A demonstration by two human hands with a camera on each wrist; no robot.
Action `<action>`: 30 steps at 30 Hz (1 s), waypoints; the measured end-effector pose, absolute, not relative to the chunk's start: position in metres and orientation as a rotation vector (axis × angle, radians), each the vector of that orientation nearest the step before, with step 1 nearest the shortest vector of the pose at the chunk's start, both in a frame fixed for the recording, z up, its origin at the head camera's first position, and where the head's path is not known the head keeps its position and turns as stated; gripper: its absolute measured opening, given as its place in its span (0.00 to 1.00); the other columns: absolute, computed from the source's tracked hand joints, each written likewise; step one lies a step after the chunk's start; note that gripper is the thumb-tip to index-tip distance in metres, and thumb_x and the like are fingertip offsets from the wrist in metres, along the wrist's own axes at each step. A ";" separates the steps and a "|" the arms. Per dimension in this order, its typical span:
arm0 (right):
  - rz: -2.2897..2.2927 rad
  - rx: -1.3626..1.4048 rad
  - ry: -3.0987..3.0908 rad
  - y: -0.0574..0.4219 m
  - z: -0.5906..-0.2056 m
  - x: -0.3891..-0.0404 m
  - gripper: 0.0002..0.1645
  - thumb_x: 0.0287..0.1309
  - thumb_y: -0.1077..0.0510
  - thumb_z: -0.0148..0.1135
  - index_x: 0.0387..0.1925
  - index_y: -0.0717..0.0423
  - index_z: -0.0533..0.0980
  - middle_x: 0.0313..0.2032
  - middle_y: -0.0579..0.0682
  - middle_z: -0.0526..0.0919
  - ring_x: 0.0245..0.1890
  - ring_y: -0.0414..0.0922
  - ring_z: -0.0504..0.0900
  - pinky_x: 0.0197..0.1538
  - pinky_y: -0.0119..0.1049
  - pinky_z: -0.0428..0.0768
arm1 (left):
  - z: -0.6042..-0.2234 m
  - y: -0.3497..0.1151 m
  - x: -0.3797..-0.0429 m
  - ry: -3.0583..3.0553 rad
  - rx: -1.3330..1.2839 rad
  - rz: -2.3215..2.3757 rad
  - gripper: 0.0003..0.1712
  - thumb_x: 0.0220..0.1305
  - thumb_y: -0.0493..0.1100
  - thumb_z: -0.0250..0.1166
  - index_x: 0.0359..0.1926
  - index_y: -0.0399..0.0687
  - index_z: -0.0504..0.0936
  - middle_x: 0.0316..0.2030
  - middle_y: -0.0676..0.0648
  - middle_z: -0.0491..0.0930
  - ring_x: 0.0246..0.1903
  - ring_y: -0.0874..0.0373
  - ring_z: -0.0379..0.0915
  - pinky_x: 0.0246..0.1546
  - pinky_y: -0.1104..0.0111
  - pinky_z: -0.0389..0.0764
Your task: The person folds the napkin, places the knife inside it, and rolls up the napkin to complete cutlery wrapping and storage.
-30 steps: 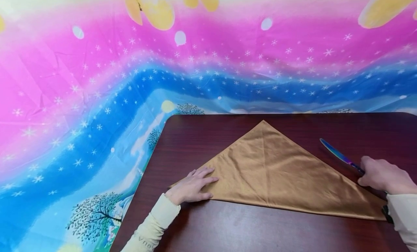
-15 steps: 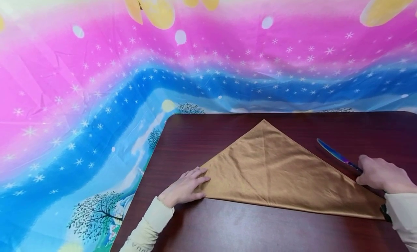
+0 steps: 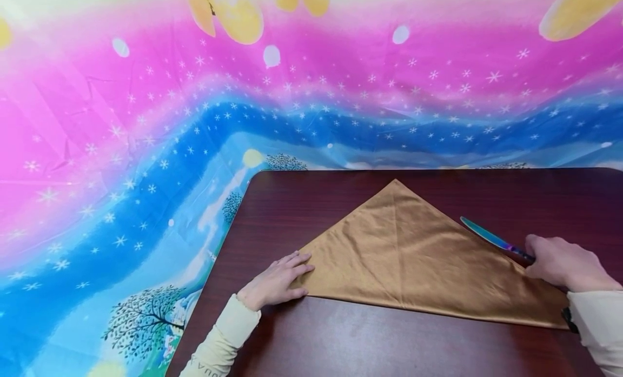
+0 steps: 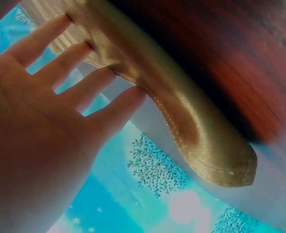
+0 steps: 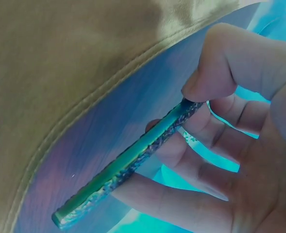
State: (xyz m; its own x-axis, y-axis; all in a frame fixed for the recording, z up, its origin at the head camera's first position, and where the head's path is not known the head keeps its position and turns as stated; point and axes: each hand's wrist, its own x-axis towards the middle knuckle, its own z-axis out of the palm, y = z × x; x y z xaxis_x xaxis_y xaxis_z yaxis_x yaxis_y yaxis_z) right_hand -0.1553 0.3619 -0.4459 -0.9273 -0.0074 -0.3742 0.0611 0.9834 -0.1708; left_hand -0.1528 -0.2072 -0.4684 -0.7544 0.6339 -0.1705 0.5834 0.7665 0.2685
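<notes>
Left wrist view: palm side of the left hand [image 3: 277, 279], plus the left end of the gold cloth [image 3: 404, 252], a soft rounded fold extending past the fingertips. Head view has the hand covering that end. Head view only: whole cloth as a flat triangle on the dark red-brown table [image 3: 350, 339], peak pointing away from the person, long edge nearest. Also only there: the rainbow-tinted blade [image 3: 486, 235] of the knife. Right wrist view: the textured handle [image 5: 126, 165] and its butt end, mostly hidden inside the right hand [image 3: 567, 263] from above; also the stitched hem of the cloth.

Count: 2 hands, 2 pale sleeves [image 3: 229, 328], 1 cloth, 1 knife, 1 table, 1 printed backdrop [image 3: 160, 106] behind and left.

Left hand: fingers spread apart, nearly straight, resting on the cloth's left corner, thumb at the near edge. No grip on it.

Right hand: curled, handle pinched between thumb and fingers. Blade points away and to the left, just beside the cloth's right slanted edge; can't tell if it touches.
</notes>
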 end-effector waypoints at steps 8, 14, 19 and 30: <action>-0.253 -0.015 2.797 0.352 -0.447 -0.153 0.18 0.41 0.55 0.69 0.24 0.54 0.65 0.20 0.49 0.66 0.23 0.46 0.66 0.26 0.44 0.62 | -0.468 -0.207 -0.154 2.699 0.951 0.307 0.30 0.63 0.53 0.63 0.65 0.50 0.72 0.71 0.45 0.61 0.72 0.43 0.53 0.60 0.40 0.67; -0.243 -0.040 2.815 0.342 -0.443 -0.153 0.17 0.41 0.57 0.68 0.24 0.55 0.65 0.20 0.49 0.66 0.23 0.46 0.66 0.25 0.44 0.62 | -0.468 -0.207 -0.155 2.703 0.965 0.305 0.30 0.63 0.52 0.63 0.65 0.50 0.72 0.71 0.44 0.62 0.72 0.43 0.53 0.61 0.41 0.67; -0.251 -0.085 2.853 0.333 -0.441 -0.151 0.16 0.40 0.57 0.67 0.24 0.54 0.66 0.20 0.48 0.66 0.22 0.45 0.65 0.24 0.42 0.61 | -0.469 -0.207 -0.156 2.702 0.967 0.317 0.30 0.63 0.52 0.63 0.65 0.50 0.72 0.71 0.44 0.62 0.72 0.42 0.53 0.61 0.42 0.66; -0.234 -0.120 2.883 0.317 -0.439 -0.151 0.16 0.40 0.57 0.70 0.26 0.55 0.69 0.21 0.48 0.71 0.21 0.45 0.67 0.23 0.41 0.63 | -0.468 -0.208 -0.154 2.697 0.953 0.344 0.30 0.62 0.52 0.63 0.64 0.50 0.72 0.71 0.44 0.62 0.72 0.42 0.52 0.62 0.42 0.65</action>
State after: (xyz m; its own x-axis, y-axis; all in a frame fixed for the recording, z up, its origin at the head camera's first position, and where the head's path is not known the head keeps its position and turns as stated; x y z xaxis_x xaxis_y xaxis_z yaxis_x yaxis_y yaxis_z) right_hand -0.1505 0.3171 -0.4388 -0.9664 -0.1012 -0.2364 -0.0618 0.9837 -0.1687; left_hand -0.1545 -0.2077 -0.4683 -0.7512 0.6396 -0.1632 0.5783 0.7568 0.3046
